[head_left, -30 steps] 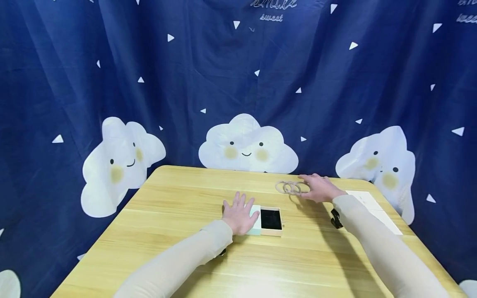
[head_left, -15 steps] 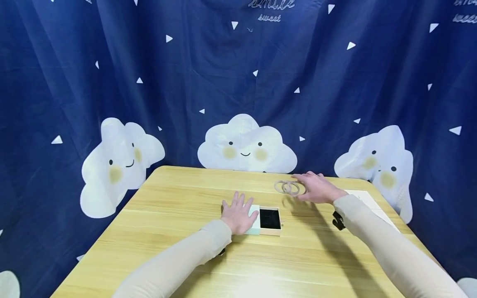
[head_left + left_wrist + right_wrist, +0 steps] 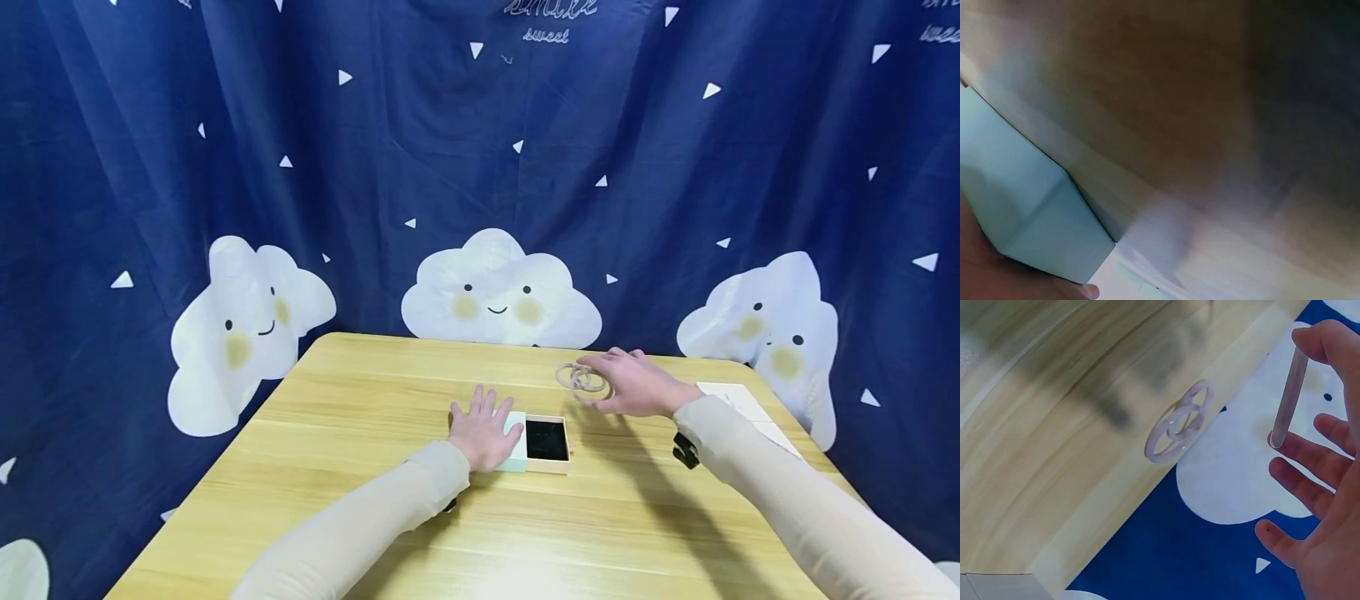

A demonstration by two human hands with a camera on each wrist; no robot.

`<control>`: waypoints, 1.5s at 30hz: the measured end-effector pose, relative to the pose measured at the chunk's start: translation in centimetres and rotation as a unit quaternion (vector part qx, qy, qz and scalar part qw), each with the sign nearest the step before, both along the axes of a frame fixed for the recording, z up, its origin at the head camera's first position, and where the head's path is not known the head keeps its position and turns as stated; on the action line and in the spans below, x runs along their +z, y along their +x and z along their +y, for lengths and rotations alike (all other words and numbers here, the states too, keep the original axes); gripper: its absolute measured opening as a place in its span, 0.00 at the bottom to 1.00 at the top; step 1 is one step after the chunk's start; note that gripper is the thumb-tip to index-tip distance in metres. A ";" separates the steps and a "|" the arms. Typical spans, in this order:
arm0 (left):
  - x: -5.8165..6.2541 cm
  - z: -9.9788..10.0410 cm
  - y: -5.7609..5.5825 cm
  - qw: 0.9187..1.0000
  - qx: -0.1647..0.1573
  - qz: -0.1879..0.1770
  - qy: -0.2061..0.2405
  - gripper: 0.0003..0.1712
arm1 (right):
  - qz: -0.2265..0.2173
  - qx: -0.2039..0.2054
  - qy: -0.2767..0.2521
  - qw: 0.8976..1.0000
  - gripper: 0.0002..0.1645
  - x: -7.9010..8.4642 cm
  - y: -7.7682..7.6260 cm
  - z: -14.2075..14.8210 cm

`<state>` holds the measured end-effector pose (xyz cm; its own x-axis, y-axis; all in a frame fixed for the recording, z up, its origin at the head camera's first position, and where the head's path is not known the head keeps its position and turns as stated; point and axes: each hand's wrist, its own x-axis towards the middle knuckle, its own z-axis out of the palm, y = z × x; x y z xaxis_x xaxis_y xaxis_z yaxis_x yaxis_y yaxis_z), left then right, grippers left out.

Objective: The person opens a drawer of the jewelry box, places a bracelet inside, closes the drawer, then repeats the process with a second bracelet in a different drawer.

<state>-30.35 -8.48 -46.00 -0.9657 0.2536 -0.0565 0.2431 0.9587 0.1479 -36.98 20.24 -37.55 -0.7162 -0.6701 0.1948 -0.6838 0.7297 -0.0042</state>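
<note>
In the head view my left hand [image 3: 482, 437] rests spread over the mint sleeve [image 3: 516, 454] of a small slide-out box. The sleeve's pale side also shows in the left wrist view, next to part of that hand [image 3: 997, 278]. Out of the sleeve, to its right, extends the box's drawer [image 3: 547, 439], pale-edged with a black lining. My right hand [image 3: 1329, 450] pinches a pale bangle [image 3: 1289, 400] between thumb and fingertip, seen nearly edge-on. Other fingers stay spread and loose. Two more pale bangles [image 3: 1161, 442] lie overlapping on the table, just left of this hand.
A flat white item [image 3: 738, 408] lies at the table's right side, partly behind the right forearm. The wooden table [image 3: 360, 400] ends at a blue curtain [image 3: 360, 208] with printed clouds. A short ribbon tab [image 3: 572, 448] sticks out of the drawer's right end.
My right hand has shifted a little left and nearer with the pinched bangle, which now overlaps the other two in the head view. The left hand has stayed on the box.
</note>
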 end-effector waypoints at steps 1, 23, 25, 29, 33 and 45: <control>-0.1 0.0 -0.1 1.000 0.001 -0.003 0.000 0.39 | 0.000 0.003 0.000 1.000 0.44 0.2 0.2 -0.2; -0.1 0.2 -0.2 1.000 0.000 0.000 -0.004 0.39 | 0.013 0.056 0.029 0.998 0.45 1.3 2.1 -1.9; -0.3 0.2 -0.4 1.000 0.002 0.001 -0.005 0.40 | 0.018 0.066 0.032 0.997 0.45 1.3 2.2 -2.1; -0.8 0.1 -0.7 1.000 0.003 -0.002 -0.007 0.41 | 0.012 0.079 0.037 0.996 0.46 1.1 2.4 -2.6; -1.1 0.1 -0.9 1.000 0.003 0.000 -0.004 0.41 | -0.010 0.080 0.046 0.996 0.46 0.8 2.6 -3.2; -0.8 0.2 -0.7 1.000 0.005 0.002 -0.008 0.41 | -0.034 0.089 0.074 0.993 0.51 0.4 3.1 -4.9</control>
